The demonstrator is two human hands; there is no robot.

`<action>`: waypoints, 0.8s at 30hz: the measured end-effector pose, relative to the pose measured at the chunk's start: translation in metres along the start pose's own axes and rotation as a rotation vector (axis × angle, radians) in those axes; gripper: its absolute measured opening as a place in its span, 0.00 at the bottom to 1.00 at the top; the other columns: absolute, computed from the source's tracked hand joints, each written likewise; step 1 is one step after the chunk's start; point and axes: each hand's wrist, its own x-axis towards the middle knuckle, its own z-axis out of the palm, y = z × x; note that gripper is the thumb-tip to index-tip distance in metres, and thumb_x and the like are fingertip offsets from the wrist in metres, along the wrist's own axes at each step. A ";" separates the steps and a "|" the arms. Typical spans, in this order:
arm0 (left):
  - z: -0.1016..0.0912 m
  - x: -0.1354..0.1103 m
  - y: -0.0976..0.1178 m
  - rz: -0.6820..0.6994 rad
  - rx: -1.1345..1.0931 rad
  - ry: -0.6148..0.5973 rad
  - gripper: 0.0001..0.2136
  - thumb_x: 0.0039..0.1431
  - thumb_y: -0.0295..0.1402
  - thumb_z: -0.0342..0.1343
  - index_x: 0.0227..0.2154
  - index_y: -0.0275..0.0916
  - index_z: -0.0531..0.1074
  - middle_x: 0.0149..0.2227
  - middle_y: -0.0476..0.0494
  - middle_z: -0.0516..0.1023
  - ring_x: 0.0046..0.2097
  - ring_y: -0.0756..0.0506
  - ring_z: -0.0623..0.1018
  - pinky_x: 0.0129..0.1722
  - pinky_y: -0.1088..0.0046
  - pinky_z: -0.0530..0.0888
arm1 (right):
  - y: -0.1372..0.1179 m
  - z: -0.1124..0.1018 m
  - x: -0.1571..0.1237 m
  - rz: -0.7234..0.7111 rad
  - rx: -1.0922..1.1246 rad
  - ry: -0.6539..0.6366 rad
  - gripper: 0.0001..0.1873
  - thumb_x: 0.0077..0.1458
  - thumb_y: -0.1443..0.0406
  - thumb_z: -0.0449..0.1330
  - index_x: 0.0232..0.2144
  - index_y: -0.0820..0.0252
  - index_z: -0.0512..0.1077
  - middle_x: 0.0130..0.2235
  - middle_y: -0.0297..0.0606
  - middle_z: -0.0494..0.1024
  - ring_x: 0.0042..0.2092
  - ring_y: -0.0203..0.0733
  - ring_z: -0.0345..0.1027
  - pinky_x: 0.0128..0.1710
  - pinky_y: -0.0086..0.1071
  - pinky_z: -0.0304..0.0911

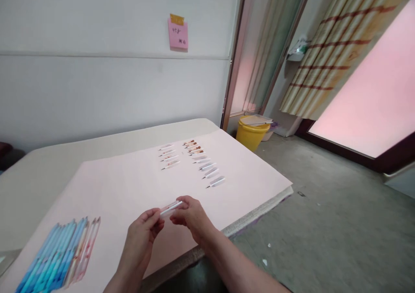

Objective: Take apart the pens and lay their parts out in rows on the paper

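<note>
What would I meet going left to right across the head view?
Blue tubes → pink tubes → left hand → white stick → right hand → yellow bucket → curtain.

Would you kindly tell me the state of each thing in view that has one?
Left hand: pinching a slim white piece
Right hand: pinching its other end
Blue pens: lying side by side
Dark-tipped pieces: lying in columns
Pink note: taped to the wall
Yellow bin: upright, top partly covered
Curtain: hanging
</note>
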 end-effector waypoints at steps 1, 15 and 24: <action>0.001 0.000 0.000 0.006 -0.010 0.010 0.09 0.41 0.26 0.64 0.28 0.32 0.73 0.27 0.45 0.73 0.25 0.53 0.72 0.26 0.79 0.73 | 0.002 0.001 -0.001 0.011 0.012 0.014 0.22 0.30 0.74 0.58 0.34 0.64 0.63 0.24 0.31 0.72 0.23 0.34 0.68 0.28 0.31 0.65; 0.000 0.031 -0.010 0.014 -0.056 0.111 0.05 0.44 0.21 0.60 0.25 0.33 0.72 0.26 0.47 0.72 0.25 0.55 0.73 0.27 0.81 0.73 | 0.040 0.028 -0.037 -0.225 -1.459 -0.483 0.10 0.43 0.68 0.53 0.28 0.63 0.74 0.30 0.46 0.78 0.33 0.51 0.73 0.29 0.36 0.65; 0.051 0.105 0.004 0.059 -0.019 0.159 0.04 0.43 0.20 0.58 0.21 0.31 0.69 0.20 0.49 0.68 0.20 0.55 0.69 0.23 0.79 0.72 | 0.040 0.038 -0.024 -0.142 -1.737 -0.603 0.14 0.47 0.63 0.56 0.36 0.63 0.73 0.32 0.51 0.78 0.32 0.57 0.73 0.26 0.45 0.67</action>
